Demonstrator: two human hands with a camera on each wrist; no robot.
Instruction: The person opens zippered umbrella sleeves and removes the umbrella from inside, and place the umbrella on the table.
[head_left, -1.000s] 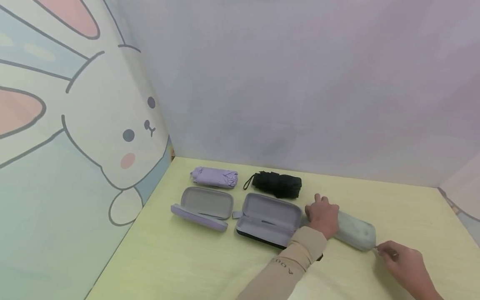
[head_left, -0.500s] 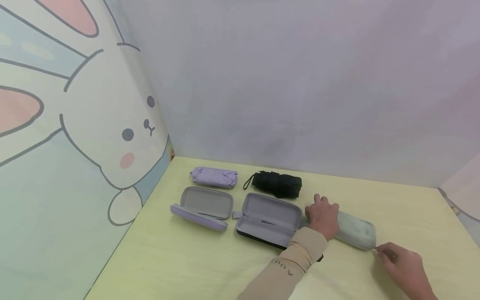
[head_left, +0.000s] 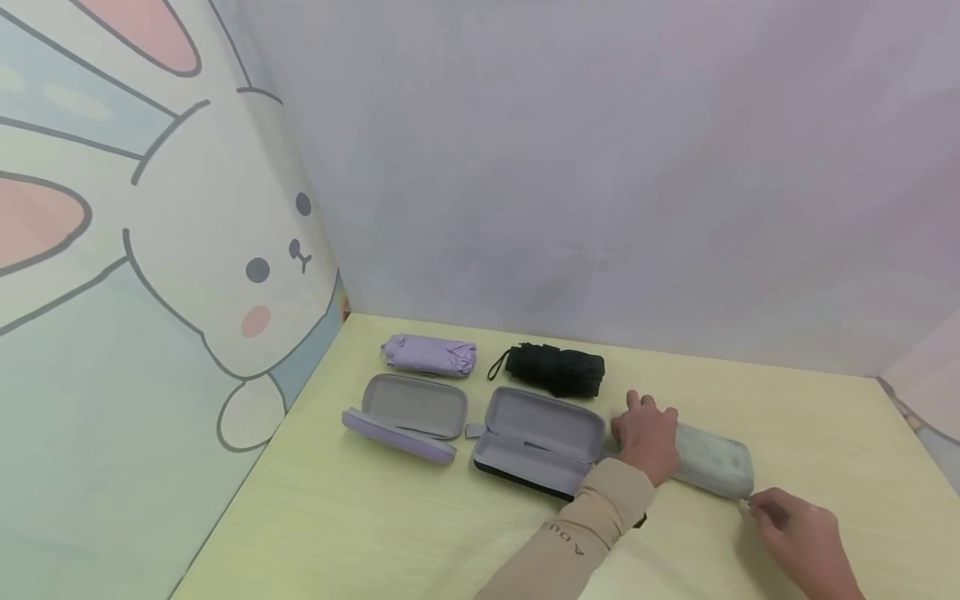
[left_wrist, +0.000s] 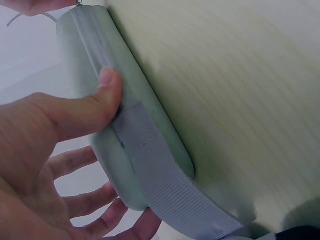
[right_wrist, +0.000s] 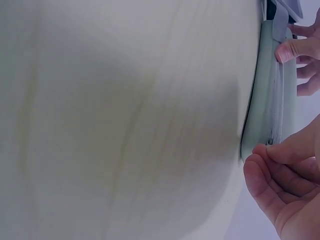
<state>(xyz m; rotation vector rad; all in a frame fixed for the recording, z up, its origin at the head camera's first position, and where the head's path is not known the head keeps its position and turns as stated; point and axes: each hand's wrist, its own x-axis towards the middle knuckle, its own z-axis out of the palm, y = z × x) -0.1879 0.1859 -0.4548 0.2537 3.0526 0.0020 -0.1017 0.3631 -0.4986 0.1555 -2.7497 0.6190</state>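
A pale green zippered case [head_left: 712, 462] lies on the right of the table. My left hand [head_left: 648, 437] holds its left end, thumb along the zipper side and fingers round the far side. A grey webbing strap [left_wrist: 165, 175] trails from that end, beyond the thumb. At the opposite end, my right hand [head_left: 802, 529] pinches the small zipper pull [right_wrist: 270, 142] between thumb and forefinger, so most of the pull is hidden. The zipper [right_wrist: 276, 105] runs along the case's side between the two hands. The left hand and sleeve cover part of the case in the head view.
An unzipped black case [head_left: 536, 475] with grey lining lies spread beside the left forearm. Further left is an unzipped lilac case [head_left: 401, 437]. Behind them lie a folded lilac umbrella [head_left: 429, 355] and a folded black umbrella [head_left: 555, 369]. A pale wall closes off the table's back.
My right hand has shifted slightly left and toward me, with the zipper pull, round the case's near right corner. My left hand keeps its hold.
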